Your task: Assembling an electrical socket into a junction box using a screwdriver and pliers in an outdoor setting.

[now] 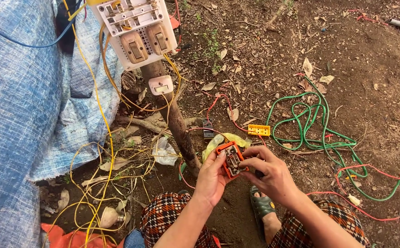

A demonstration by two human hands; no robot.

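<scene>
Holding the orange switch housing (231,159) between both hands, we have it low in the foreground, just above our knees and a sandalled foot (263,205). Our left hand (211,177) cups its left edge, fingers closed on the casing; our right hand (271,172) closes in from the right, fingertips pinching at the metal parts in its open face, though what they grip is too small to tell. The housing's long axis runs from near us toward the wooden post (174,119), with both hands about equally near it. Beyond the housing lies a yellow terminal block (259,130), right of the post, with coiled green cable (319,133) further right. Atop the post sits a white switchboard (135,30).
</scene>
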